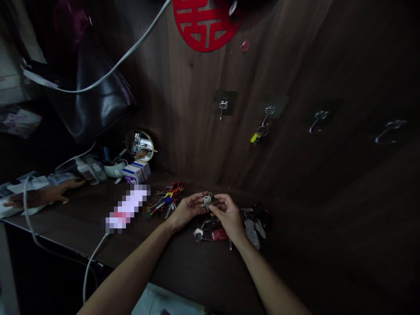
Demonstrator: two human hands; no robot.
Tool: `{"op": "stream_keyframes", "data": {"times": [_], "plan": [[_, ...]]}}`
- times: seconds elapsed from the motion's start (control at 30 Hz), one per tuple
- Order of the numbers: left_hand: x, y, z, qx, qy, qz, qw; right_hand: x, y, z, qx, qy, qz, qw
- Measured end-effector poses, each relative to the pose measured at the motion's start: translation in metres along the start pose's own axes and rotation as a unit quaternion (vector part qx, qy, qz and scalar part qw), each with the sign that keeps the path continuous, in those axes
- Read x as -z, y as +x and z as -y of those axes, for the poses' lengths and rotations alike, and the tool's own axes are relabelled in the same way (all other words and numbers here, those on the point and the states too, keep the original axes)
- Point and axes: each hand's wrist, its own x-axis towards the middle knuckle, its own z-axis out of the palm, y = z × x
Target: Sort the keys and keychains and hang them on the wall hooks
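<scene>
A dim wooden shelf (183, 267) is seen from above, backed by a dark wood-grain wall (197, 109). At the middle of the shelf, a bunch of silver keys (207, 201) is held up just above the surface between two bare hands. The left hand (187, 211) is curled loosely, with its fingertips pinched on the bunch from the left; the right hand (228, 214) is likewise closed around it from the right, thumb and forefinger meeting at the ring. Directly beneath the hands, more loose keys, one with a red tag (219, 235), are spread on the shelf, and a heap of keys with coloured heads (167, 199) lies just to the left. On the wall above, four metal hooks are fixed in a row: the second hook (269, 111) already carries a small set with a yellow tag (255, 137), while the first hook (223, 106) and the two to the right hang bare. By this showing, one set appears hung and several remain on the shelf. A small round mirror (140, 145) stands at the far left, beside a black bag (95, 105).
</scene>
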Motion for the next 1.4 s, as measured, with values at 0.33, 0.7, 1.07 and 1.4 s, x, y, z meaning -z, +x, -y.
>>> {"op": "stream_keyframes", "data": {"times": [0.33,0.7,1.07,1.4], "plan": [[0.001,0.000,0.001,-0.003,-0.003,-0.009,1.000,0.002,0.001,0.000,0.002,0.008,0.007,1.000],[-0.002,-0.001,-0.004,0.005,0.002,-0.023,1.000,0.011,0.005,0.001,0.020,0.008,-0.044,0.999],[-0.004,-0.004,-0.006,0.043,-0.025,-0.046,0.998,0.012,0.004,0.006,0.017,0.005,-0.052,0.999],[-0.006,-0.006,-0.007,0.077,0.061,-0.033,0.995,0.011,0.003,0.011,0.020,-0.004,-0.055,0.998]]}}
